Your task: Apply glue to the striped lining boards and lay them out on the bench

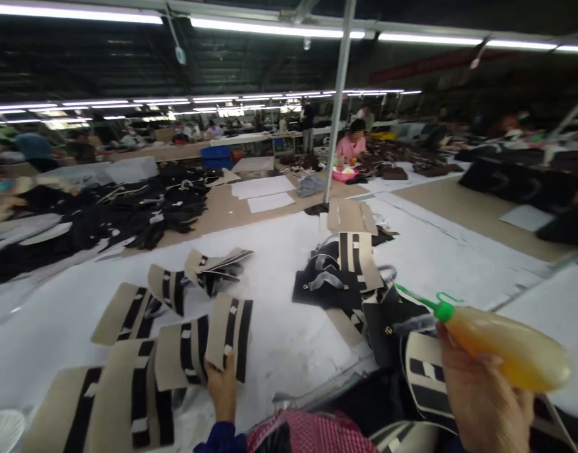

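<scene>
My left hand [221, 389] holds the lower edge of a beige panel with black stripes [221, 327], the fingers closed on it. Several similar beige-and-black panels [121, 393] lie beside it on the white table. Wrapped round a squeeze bottle [510, 346] is my right hand [490, 393]; the bottle has amber liquid and a green nozzle that points left. Below and left of the bottle lies another striped panel [425, 371]. Black bag pieces [324, 286] with clear-wrapped handles and small metal fittings lie at the centre right.
A metal pole [339, 100] rises behind the bag pieces. Piles of black material [128, 204] lie at the back left. A person in pink [351, 148] sits farther back. Black pieces [520, 185] lie at the right, and a white dish [4, 430] is at the lower left.
</scene>
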`<state>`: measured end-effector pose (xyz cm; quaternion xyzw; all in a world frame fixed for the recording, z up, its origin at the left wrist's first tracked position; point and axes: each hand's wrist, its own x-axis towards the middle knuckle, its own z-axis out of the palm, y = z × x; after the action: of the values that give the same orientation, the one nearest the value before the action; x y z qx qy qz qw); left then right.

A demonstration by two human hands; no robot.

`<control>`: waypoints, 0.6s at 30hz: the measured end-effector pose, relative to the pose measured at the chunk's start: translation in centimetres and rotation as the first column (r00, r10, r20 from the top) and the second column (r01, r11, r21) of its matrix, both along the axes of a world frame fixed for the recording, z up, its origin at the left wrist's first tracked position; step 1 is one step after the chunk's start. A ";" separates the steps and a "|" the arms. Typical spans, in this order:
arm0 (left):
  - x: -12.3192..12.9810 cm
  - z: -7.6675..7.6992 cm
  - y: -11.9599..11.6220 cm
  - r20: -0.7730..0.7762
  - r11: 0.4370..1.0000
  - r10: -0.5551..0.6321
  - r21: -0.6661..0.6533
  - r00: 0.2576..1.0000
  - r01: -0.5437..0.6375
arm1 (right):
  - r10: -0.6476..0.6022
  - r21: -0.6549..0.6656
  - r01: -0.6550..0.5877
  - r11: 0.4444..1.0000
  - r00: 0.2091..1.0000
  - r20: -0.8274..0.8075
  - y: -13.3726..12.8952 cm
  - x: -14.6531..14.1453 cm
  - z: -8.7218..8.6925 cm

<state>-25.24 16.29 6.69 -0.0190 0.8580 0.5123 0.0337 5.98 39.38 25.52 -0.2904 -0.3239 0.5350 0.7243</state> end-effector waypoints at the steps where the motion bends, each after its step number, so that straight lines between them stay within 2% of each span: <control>1: 0.7 0.5 -0.5 -0.020 0.999 -0.032 -0.023 0.999 0.032 | -0.068 0.017 0.068 0.998 0.998 0.009 0.0 0.2 0.4; 2: 1.4 1.1 -0.9 -0.049 0.997 -0.058 -0.049 0.997 0.056 | -0.120 0.031 0.119 0.992 0.993 0.019 0.1 0.4 0.8; 3: 2.0 1.9 -1.2 -0.151 0.994 -0.037 -0.106 0.988 0.021 | -0.147 0.036 0.146 0.989 0.989 0.031 0.2 0.8 1.0; 4: 2.5 2.6 -1.2 -0.329 0.988 -0.062 -0.154 0.942 0.011 | -0.155 0.032 0.154 0.988 0.987 0.040 0.3 1.2 1.2; 5: 3.0 3.4 -0.9 -0.401 0.986 -0.108 -0.162 0.910 0.046 | -0.161 0.025 0.160 0.987 0.986 0.044 0.4 1.7 1.2; 6: 3.5 4.0 -0.2 -0.433 0.978 -0.185 -0.171 0.882 0.121 | -0.173 0.017 0.172 0.985 0.984 0.042 0.4 2.2 1.1; 7: 4.0 4.6 0.9 -0.400 0.953 -0.297 -0.172 0.867 0.248 | -0.177 0.008 0.177 0.984 0.984 0.034 0.3 2.7 0.9; 8: 4.7 5.1 2.5 -0.306 0.903 -0.429 -0.157 0.850 0.400 | -0.178 -0.003 0.178 0.984 0.984 0.023 0.3 3.2 0.7; 9: 5.5 5.4 4.4 -0.146 0.818 -0.575 -0.115 0.805 0.563 | -0.179 -0.011 0.179 0.984 0.984 0.011 0.2 3.5 0.5; 10: 6.4 5.5 6.5 -0.044 0.721 -0.693 -0.078 0.720 0.689 | -0.178 -0.021 0.178 0.984 0.984 0.002 0.1 3.7 0.3; 12: 8.9 5.2 11.0 0.078 0.549 -0.833 -0.006 0.547 0.836 | -0.169 -0.043 0.168 0.985 0.986 -0.009 0.0 3.8 0.0; 14: 11.8 4.5 15.3 0.211 0.377 -0.910 0.067 0.357 0.924 | -0.162 -0.068 0.160 0.985 0.986 -0.029 -0.2 3.7 0.0; 15: 13.4 4.1 17.1 0.281 0.321 -0.917 0.095 0.284 0.942 | -0.165 -0.079 0.161 0.984 0.985 -0.045 -0.2 3.6 0.0; 18: 17.8 3.3 21.4 0.455 0.222 -0.882 0.166 0.125 0.961 | -0.182 -0.103 0.174 0.979 0.980 -0.076 -0.4 3.7 0.0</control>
<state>-7.45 37.65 10.04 0.3925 0.6863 0.2847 0.5422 9.64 38.94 25.49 -0.3298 -0.2395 0.4948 0.7675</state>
